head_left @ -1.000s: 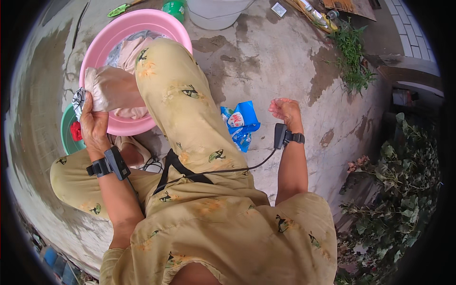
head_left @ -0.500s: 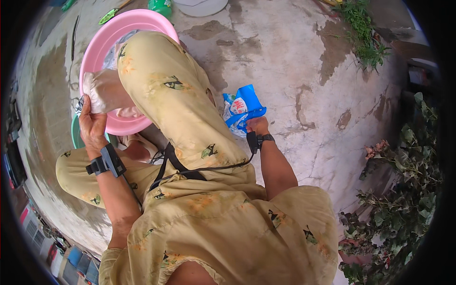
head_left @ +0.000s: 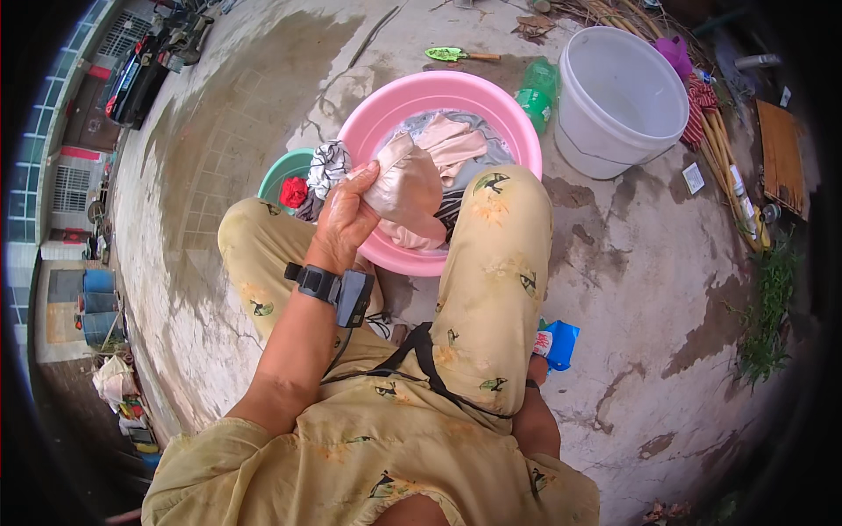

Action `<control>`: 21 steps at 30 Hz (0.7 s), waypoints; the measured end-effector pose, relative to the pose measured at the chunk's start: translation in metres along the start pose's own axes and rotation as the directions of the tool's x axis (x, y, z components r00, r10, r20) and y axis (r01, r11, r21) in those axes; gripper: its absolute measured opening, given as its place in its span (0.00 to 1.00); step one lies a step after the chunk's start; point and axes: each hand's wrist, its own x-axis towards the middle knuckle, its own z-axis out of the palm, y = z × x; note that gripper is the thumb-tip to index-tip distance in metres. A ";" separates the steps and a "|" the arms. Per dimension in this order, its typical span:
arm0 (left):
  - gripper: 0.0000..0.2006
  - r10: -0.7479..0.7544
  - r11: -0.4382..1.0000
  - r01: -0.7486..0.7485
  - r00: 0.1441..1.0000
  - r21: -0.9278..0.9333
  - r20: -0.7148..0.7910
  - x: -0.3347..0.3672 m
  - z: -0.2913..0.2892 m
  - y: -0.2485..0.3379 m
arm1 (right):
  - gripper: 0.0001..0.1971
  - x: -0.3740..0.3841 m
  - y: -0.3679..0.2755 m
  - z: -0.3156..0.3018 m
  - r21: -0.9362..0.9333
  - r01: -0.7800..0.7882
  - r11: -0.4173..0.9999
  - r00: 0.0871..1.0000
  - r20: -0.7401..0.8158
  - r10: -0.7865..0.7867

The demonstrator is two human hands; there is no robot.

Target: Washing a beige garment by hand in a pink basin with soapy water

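Left grip (head_left: 348, 219): pinches the near edge of a pink cloth (head_left: 405, 182) between thumb and fingers.
Pink cloth: just right of the left grip, its loose end hanging down over the pink basin (head_left: 441, 80).
Clothes (head_left: 450, 138): in the basin, beyond and right of the left grip.
Green basin (head_left: 278, 168): left of the left grip, small and round.
Right grip (head_left: 538, 368): mostly hidden beside the right leg (head_left: 489, 289); whether its fingers are spread or pressed together, I cannot tell.
Blue packet (head_left: 564, 344): at the right grip, on the ground side of the leg.
Slip risk: one-edge hold; a loosened pinch could drop the cloth into the basin.
Spill risk: the crowding leg could make a blind reach tip the packet.
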 end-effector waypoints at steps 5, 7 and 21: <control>0.08 0.023 0.999 -0.024 0.999 0.041 0.022 -0.002 0.006 0.003 | 0.09 0.046 0.036 0.057 -0.133 0.181 0.975 0.983 -0.005 -0.183; 0.09 0.031 0.998 -0.032 0.999 0.045 0.023 -0.001 0.001 0.005 | 0.09 0.054 0.030 0.061 -0.152 0.214 0.965 0.977 0.033 -0.212; 0.21 0.024 0.997 -0.006 0.966 -0.073 0.256 -0.001 0.010 0.007 | 0.07 0.057 0.039 -0.009 0.117 0.002 0.993 0.831 0.552 -0.067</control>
